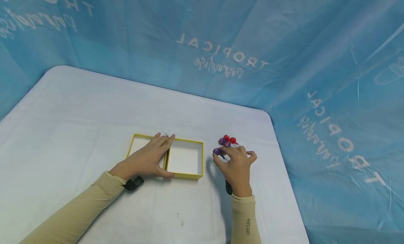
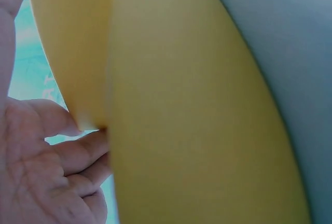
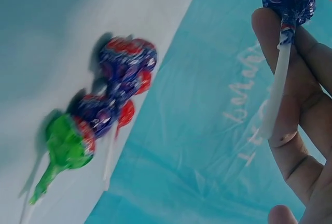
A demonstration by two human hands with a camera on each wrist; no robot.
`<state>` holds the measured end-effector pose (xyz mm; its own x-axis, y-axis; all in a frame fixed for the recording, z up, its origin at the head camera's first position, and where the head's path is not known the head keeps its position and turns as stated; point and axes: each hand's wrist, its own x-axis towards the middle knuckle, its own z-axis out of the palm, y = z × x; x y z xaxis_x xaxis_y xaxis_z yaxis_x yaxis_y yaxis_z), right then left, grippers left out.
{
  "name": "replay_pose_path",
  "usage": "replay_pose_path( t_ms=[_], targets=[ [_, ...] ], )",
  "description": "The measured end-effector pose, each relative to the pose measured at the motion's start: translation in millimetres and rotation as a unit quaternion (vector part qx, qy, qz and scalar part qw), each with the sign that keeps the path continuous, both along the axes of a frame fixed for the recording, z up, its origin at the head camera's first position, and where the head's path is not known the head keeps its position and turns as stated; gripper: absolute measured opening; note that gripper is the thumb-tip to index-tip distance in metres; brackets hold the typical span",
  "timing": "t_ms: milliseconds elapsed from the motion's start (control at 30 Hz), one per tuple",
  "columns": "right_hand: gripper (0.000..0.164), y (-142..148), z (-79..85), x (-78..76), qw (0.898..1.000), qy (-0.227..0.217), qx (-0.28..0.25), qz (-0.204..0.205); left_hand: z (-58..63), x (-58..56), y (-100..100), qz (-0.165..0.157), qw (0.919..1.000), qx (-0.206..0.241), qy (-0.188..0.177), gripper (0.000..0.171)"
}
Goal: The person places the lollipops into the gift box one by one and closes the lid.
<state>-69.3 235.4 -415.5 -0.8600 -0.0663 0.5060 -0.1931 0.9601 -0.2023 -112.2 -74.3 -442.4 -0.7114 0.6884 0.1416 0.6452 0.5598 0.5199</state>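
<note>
A shallow yellow box [image 1: 184,175] with a white inside lies on the table, split into two open parts by a yellow-edged divider. My left hand [image 1: 148,159] reaches across its left part, thumb at the near wall and fingers over the far wall, gripping it. Yellow walls [image 2: 181,99] fill much of the left wrist view. To the right of the box, my right hand [image 1: 235,165] pinches a purple-wrapped lollipop [image 3: 288,1] by its head; its white stick points down along the fingers. Several more lollipops [image 1: 226,140], purple, red and green [image 3: 67,143], lie together just beyond this hand.
The white tabletop [image 1: 104,103] has rounded far corners. Blue curtains [image 1: 151,54] with white lettering hang behind it and along its right side.
</note>
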Motion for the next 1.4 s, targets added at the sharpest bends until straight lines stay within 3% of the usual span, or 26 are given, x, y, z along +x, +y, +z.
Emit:
replay_pose_path(
  t_ms=[333, 667, 1167, 1400],
  targets=[
    [0.024, -24, 4.8, 3.1, 0.997, 0.019, 0.001, 0.076, -4.5, 2.4, 4, 0.001, 0.9998, 0.015, -0.014, 0.127],
    [0.024, -59, 6.8, 6.7, 0.99, -0.001, 0.009, 0.14, -6.1, 4.2, 7, 0.006, 0.9998, 0.007, 0.019, 0.127],
    [0.01, -91, 1.3, 6.9, 0.981, -0.065, 0.021, 0.184, -5.9, 2.0, 4, 0.008, 0.999, 0.012, 0.041, 0.126],
    [0.012, -94, -0.7, 5.5, 0.979, -0.087, 0.044, 0.178, -5.7, 2.2, 3, 0.008, 0.9988, 0.012, 0.047, 0.125]
  ],
)
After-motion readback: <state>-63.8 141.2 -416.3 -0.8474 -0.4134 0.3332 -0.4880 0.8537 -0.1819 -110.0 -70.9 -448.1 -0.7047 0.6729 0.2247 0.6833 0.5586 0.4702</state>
